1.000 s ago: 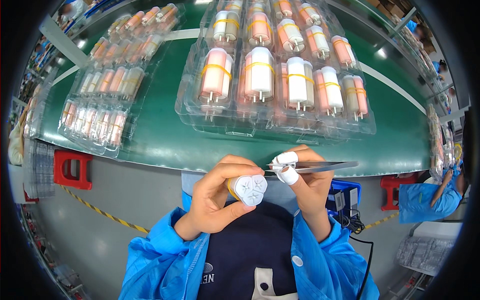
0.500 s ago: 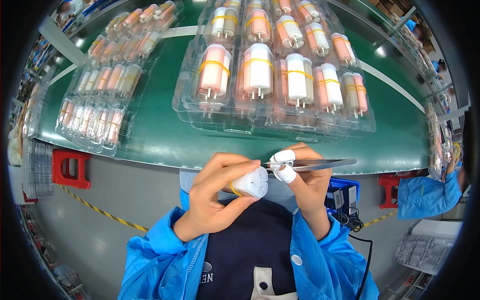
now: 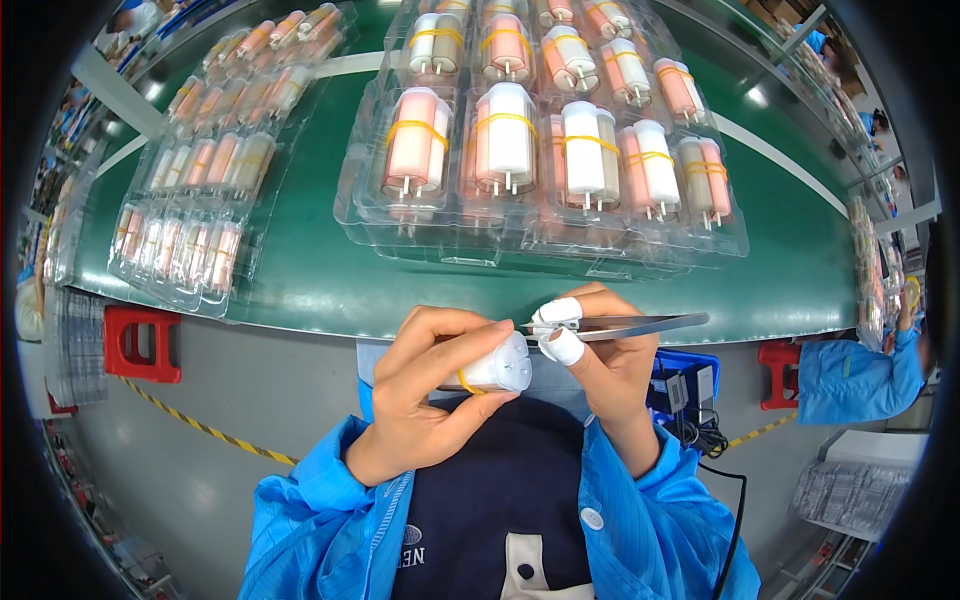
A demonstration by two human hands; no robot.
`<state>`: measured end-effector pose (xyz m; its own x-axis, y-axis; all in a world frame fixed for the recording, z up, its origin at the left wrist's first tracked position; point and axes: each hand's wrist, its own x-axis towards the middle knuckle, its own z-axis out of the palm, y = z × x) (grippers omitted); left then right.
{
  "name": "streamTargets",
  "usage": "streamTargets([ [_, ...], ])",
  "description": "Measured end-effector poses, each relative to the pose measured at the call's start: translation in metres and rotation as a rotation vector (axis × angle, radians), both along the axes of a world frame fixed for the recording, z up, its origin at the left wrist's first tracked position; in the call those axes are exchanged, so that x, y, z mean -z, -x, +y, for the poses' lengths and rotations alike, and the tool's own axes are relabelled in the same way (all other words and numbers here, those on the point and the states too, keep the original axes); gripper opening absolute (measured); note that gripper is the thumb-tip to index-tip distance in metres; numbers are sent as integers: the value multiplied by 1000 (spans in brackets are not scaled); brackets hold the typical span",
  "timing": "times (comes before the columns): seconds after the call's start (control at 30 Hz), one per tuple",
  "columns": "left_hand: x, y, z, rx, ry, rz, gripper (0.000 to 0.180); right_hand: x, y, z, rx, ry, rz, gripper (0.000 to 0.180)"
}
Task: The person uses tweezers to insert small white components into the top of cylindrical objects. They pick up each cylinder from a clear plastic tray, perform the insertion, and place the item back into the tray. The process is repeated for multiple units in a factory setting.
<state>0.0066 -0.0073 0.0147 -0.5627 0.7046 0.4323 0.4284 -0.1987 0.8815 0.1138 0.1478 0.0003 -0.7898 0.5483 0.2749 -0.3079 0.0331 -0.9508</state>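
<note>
My left hand (image 3: 425, 385) grips a bundle of capped tubes (image 3: 508, 364) bound by a yellow rubber band, with its white round ends turned to the right. Metal tweezers (image 3: 640, 325) lie in my right hand (image 3: 610, 365), their tips pointing left beside the bundle's upper edge. White finger cots (image 3: 563, 347) cover that hand's thumb and forefinger, pinched on the tweezers. Whether the tips touch a tube or hold something small is too hard to see. Both hands are in front of the green table's near edge.
Clear plastic trays (image 3: 440, 232) of pink, white and grey tube bundles stand ahead on the green table (image 3: 300, 290); more trays (image 3: 180, 285) lie left. Red stools (image 3: 143, 345) flank the table's near side. A blue bin (image 3: 690, 365) with cables is right. A co-worker in blue (image 3: 860, 380) sits far right.
The bundle and both hands have shifted very slightly left. The bundle's end has turned a little, and the tweezers stay in my right hand.
</note>
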Motion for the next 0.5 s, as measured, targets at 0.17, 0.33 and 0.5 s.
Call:
streamTargets([
  [0.17, 2, 2, 0, 7, -13, 28, 46, 0, -1, 0, 3, 11, 1, 17],
  [0.33, 7, 2, 1, 46, -113, -41, 42, -1, -1, 0, 3, -4, -16, 17],
  [0.5, 12, 5, 3, 93, -178, -39, 40, -2, -1, 0, 8, -14, -27, 17],
])
